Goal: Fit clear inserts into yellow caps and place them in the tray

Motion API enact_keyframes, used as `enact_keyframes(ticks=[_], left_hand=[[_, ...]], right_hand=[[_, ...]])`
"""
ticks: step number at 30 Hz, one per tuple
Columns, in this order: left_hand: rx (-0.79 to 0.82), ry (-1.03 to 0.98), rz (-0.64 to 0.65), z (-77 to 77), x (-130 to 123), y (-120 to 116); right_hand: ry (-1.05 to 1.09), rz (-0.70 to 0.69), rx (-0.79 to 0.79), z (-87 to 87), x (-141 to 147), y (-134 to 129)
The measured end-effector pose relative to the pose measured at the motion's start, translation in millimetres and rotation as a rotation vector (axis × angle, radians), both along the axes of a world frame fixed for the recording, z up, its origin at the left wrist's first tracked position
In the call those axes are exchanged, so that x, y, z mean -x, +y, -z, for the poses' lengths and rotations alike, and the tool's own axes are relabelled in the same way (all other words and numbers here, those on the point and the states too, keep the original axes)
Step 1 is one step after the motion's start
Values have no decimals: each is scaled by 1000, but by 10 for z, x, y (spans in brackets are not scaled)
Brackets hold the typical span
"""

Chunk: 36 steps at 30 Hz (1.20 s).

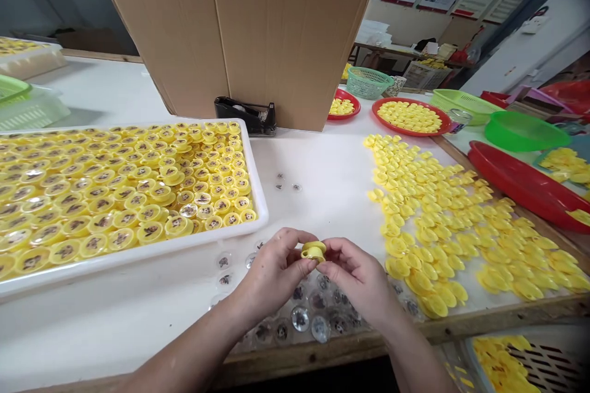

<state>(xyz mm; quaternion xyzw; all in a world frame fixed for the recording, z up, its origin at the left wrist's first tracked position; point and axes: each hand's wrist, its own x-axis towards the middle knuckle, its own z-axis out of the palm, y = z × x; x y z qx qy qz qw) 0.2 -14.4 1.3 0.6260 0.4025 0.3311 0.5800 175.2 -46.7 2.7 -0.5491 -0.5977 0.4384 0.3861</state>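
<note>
Between my two hands is a small yellow plastic cup-and-saucer piece point(313, 250), held above the table. My left hand point(283, 261) pinches it from the left with thumb and fingers, while the fingertips of my right hand point(353, 270) grip its right side. Below my hands lie several clear round discs point(300, 318) with small dark pictures in them. Rows of yellow pieces with pictured discs point(122, 238) fill a white tray point(260, 196) at the left. Plain yellow pieces point(442, 239) are spread over the table at the right.
A tall cardboard sheet point(258, 31) stands at the back behind a black tape dispenser point(244, 115). Red plates point(447, 126) with yellow pieces, a green basket point(369, 83) and a green bowl point(525, 131) stand at the right. A wooden strip point(322, 353) edges the table in front.
</note>
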Motion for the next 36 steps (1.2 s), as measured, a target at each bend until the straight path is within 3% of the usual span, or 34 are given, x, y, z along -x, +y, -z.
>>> enact_keyframes(ticks=[8, 16, 19, 23, 26, 29, 31, 36], left_hand=[[-30, 123, -97, -38, -12, -4], [48, 166, -55, 30, -43, 44], [-109, 197, -35, -69, -2, 46], [-459, 353, 53, -357, 69, 42], [-659, 481, 160, -539, 109, 85], [-747, 577, 189, -637, 250, 240], [-757, 655, 98, -679, 456, 438], [-564, 909, -346, -803, 1181, 1091]], right_hand=[[50, 70, 42, 161, 20, -15], [150, 48, 119, 358, -12, 59], [181, 98, 171, 310, -27, 113], [254, 166, 189, 111, 30, 189], [317, 127, 183, -11, 137, 232], [383, 80, 151, -26, 184, 260], [385, 111, 131, 27, 136, 269], [351, 254, 160, 252, -99, 262]])
